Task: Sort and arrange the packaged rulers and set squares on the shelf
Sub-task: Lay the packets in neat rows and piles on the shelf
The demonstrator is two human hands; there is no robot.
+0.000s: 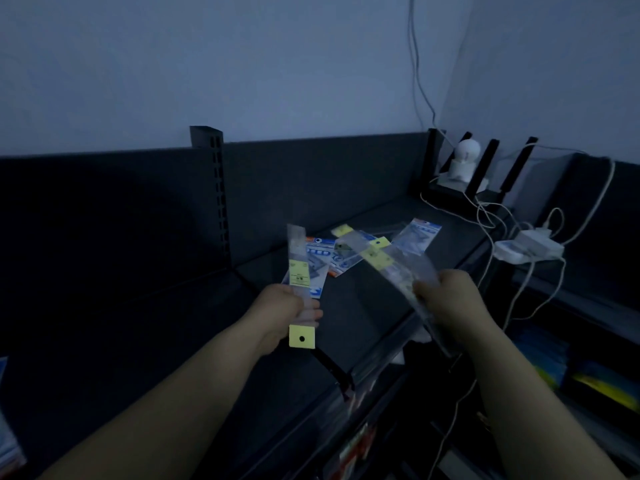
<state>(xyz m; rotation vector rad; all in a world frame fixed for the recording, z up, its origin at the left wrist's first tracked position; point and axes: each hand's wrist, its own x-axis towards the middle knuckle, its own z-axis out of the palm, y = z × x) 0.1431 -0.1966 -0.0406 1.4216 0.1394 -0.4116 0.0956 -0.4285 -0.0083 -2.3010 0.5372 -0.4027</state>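
Observation:
My left hand (287, 315) grips a clear packaged ruler (298, 261) with yellow tags, held nearly upright above the dark shelf (363, 306). My right hand (450, 306) holds a bundle of clear packaged rulers (398, 268) with a yellow label, slanting up to the left. Behind both hands, several blue-and-white set square packs (332, 256) lie scattered flat on the shelf, one more pack (419, 235) farther right. The scene is dim.
A slotted upright post (218, 188) divides the shelf's back panel. At the back right stand a white camera (462, 161) and black brackets, with white cables and a power strip (526, 249). Lower shelves at right hold blue and yellow stock (588, 382).

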